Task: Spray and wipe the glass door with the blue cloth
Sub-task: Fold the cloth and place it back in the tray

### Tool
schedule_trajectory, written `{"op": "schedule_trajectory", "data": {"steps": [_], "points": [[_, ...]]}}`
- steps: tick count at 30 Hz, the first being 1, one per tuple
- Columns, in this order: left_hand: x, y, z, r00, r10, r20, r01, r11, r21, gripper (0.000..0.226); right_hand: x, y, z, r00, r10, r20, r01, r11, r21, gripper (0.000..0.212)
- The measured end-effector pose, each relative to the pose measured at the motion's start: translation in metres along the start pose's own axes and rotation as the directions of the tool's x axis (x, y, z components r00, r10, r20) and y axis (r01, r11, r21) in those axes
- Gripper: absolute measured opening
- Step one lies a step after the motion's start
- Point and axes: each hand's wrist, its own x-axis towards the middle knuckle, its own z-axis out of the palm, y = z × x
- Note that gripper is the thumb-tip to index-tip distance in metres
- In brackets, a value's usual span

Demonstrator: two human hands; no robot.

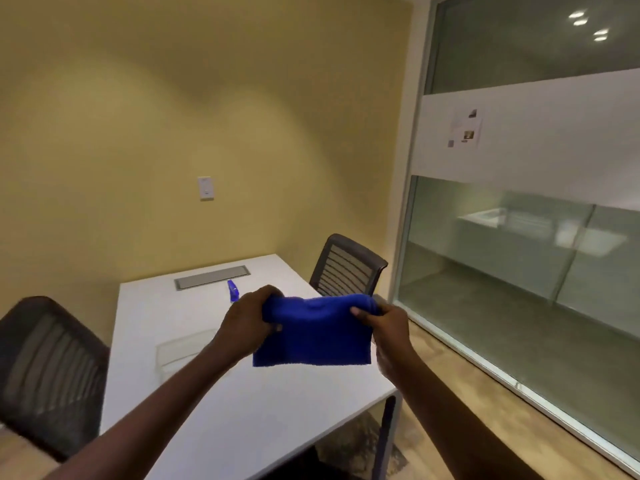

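I hold the cloth by its top corners, left hand and right hand pinched shut on it, above the surface. The bottle stands behind the cloth, untouched; the glass, right of it, looks unsprayed and unwiped.

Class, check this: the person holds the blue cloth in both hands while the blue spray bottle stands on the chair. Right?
Not quite. In the head view the small blue spray bottle stands on the white table, not on a chair. Both hands do hold the blue cloth.

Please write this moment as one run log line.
both hands hold blue cloth | spray bottle on table | glass door not wiped
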Motion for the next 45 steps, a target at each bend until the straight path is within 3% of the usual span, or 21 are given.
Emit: {"op": "schedule_trajectory", "data": {"steps": [3, 6, 10, 12, 16, 20, 24, 26, 30, 36, 41, 45], "points": [[0.004, -0.027, -0.016, 0.996, -0.049, -0.069, 0.058, 0.988, 0.142, 0.021, 0.013, 0.011, 0.029, 0.996, -0.084, 0.037, 0.085, 0.996, -0.014, 0.009], [0.010, -0.061, -0.030, 0.992, -0.087, -0.088, 0.103, 0.973, 0.208, 0.017, 0.030, 0.020, 0.065, 0.991, -0.107, 0.075, 0.111, 0.993, -0.043, 0.009], [0.029, -0.116, -0.057, 0.997, -0.076, 0.030, 0.065, 0.962, 0.266, 0.018, 0.057, 0.029, 0.118, 0.983, -0.110, 0.148, 0.126, 0.986, -0.107, 0.005], [0.036, -0.143, -0.076, 0.990, -0.074, 0.120, 0.052, 0.983, 0.178, 0.012, 0.072, 0.031, 0.148, 0.971, -0.125, 0.205, 0.156, 0.978, -0.141, 0.011], [0.041, -0.192, -0.115, 0.979, -0.076, 0.191, 0.117, 0.970, -0.211, 0.042, 0.103, 0.028, 0.214, 0.937, -0.159, 0.310, 0.240, 0.940, -0.242, 0.024], [0.056, -0.236, -0.149, 0.948, -0.053, 0.314, 0.127, 0.967, -0.221, 0.062, 0.132, 0.030, 0.285, 0.909, -0.168, 0.382, 0.292, 0.909, -0.296, 0.039], [0.073, -0.270, -0.164, 0.893, -0.089, 0.442, 0.206, 0.953, -0.224, 0.056, 0.145, 0.035, 0.342, 0.879, -0.137, 0.457, 0.296, 0.908, -0.297, 0.046], [0.076, -0.281, -0.163, 0.878, -0.079, 0.473, 0.247, 0.920, -0.305, 0.055, 0.146, 0.036, 0.366, 0.853, -0.135, 0.504, 0.303, 0.915, -0.268, 0.045], [0.072, -0.295, -0.152, 0.902, -0.014, 0.431, 0.244, 0.841, -0.483, 0.055, 0.141, 0.034, 0.400, 0.784, -0.128, 0.608, 0.385, 0.868, -0.314, 0.048], [0.073, -0.308, -0.143, 0.977, -0.074, 0.202, 0.191, 0.731, -0.655, 0.071, 0.149, 0.026, 0.428, 0.705, -0.161, 0.691, 0.524, 0.775, -0.354, 0.037], [0.085, -0.314, -0.140, 0.964, -0.131, 0.231, 0.253, 0.716, -0.651, 0.053, 0.171, 0.027, 0.448, 0.667, -0.136, 0.732, 0.572, 0.723, -0.387, 0.052], [0.098, -0.326, -0.133, 0.947, -0.187, 0.261, 0.319, 0.636, -0.703, 0.038, 0.194, 0.036, 0.464, 0.653, -0.076, 0.754, 0.579, 0.692, -0.432, 0.053]]}}
